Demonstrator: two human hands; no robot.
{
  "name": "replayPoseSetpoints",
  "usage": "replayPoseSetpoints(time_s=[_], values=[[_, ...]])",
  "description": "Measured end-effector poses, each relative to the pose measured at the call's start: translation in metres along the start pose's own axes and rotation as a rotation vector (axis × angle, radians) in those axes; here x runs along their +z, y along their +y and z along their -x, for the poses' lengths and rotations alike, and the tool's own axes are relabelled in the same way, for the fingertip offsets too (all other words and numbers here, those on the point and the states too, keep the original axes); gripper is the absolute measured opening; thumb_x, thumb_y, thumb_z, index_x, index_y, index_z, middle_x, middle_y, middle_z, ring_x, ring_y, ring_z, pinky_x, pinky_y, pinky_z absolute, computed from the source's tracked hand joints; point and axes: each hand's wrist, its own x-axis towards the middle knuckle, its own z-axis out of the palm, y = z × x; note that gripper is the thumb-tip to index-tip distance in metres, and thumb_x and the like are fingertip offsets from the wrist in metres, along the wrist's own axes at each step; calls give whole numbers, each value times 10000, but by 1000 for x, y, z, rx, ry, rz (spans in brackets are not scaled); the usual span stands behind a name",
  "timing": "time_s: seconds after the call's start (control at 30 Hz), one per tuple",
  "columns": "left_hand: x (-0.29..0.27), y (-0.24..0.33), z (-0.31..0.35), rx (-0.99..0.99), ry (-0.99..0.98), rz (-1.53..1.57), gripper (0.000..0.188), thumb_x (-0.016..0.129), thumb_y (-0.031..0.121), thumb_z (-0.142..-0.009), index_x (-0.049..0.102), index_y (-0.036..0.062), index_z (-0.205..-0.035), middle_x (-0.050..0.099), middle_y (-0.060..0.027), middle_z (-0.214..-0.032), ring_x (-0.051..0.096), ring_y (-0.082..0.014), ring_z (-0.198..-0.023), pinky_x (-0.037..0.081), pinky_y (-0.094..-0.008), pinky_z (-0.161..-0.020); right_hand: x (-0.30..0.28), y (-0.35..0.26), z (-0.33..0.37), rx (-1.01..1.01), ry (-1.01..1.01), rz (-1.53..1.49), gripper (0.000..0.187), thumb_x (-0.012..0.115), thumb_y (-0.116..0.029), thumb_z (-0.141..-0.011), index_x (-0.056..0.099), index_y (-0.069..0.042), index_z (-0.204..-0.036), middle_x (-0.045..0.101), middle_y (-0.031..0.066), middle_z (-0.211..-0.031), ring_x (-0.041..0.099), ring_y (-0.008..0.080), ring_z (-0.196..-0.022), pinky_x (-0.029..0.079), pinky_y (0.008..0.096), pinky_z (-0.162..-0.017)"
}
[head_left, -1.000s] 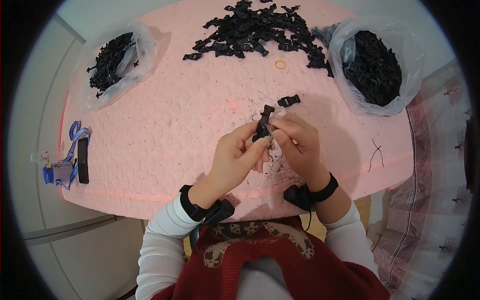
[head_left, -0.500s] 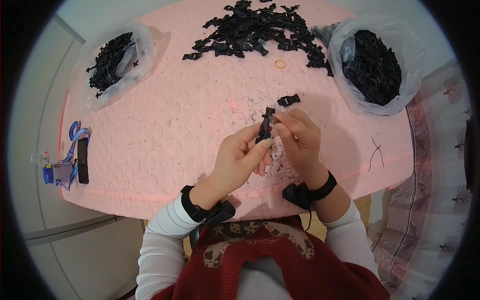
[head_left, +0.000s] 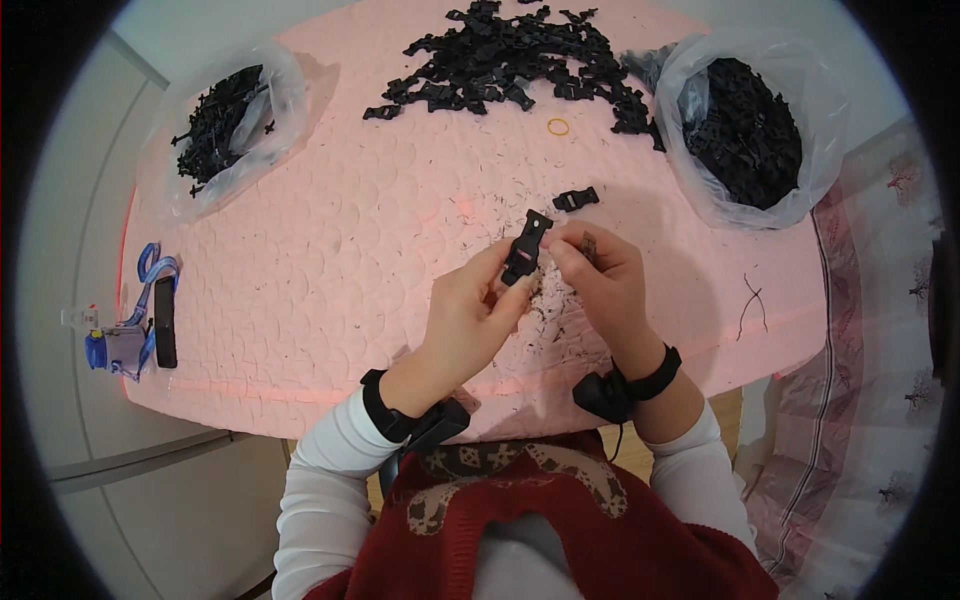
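My left hand pinches a black plastic side-release buckle between thumb and fingers. Its broad face, with a slot in it, shows toward me, and it tilts up to the right. Just beside it my right hand is closed in a pinch. A small brownish thing shows between its fingers, too small to name. Beyond the hands another black buckle lies on the pink quilted cover. Small dark scraps are scattered on the cover under and around both hands.
A heap of black buckles lies at the far side. Plastic bags of black parts stand far left and far right. A yellow rubber band, a dark twisted wire, a blue lanyard and a black oblong object lie around.
The buckle in my left hand has turned from edge-on to show its broad face. My right hand has drawn slightly to the right, and a brownish thing now shows in its fingers.
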Motion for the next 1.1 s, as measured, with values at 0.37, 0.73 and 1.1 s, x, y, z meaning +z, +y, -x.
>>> replayPoseSetpoints(time_s=[0.37, 0.73, 1.1], values=[[3, -1, -1, 280, 85, -341, 294, 603, 55, -765, 531, 15, -1047, 531, -103, -597, 519, -168, -455, 390, -265, -429, -2, 8, 1, -129, -14, 145, 54, 519, -29, -827, 558, 1, -806, 463, -55, -692, 373, 12, -593, 296, 176, -512], [-1, 5, 1, -65, -35, 96, 294, 552, 60, -819, 510, -14, -1100, 544, -25, -592, 496, -51, -488, 390, -197, -440, 0, 5, -4, -172, -49, 173, 130, 468, -31, -850, 543, 9, -948, 483, -4, -762, 425, 64, -634, 368, 208, -579], [-3, 5, 3, 130, -22, 137, 314, 537, 50, -837, 489, -35, -1135, 550, -12, -597, 493, -36, -492, 393, -173, -446, -6, 2, -4, -590, -156, 319, 156, 521, -36, -823, 555, -4, -973, 590, 117, -819, 561, 220, -668, 436, 284, -591]])
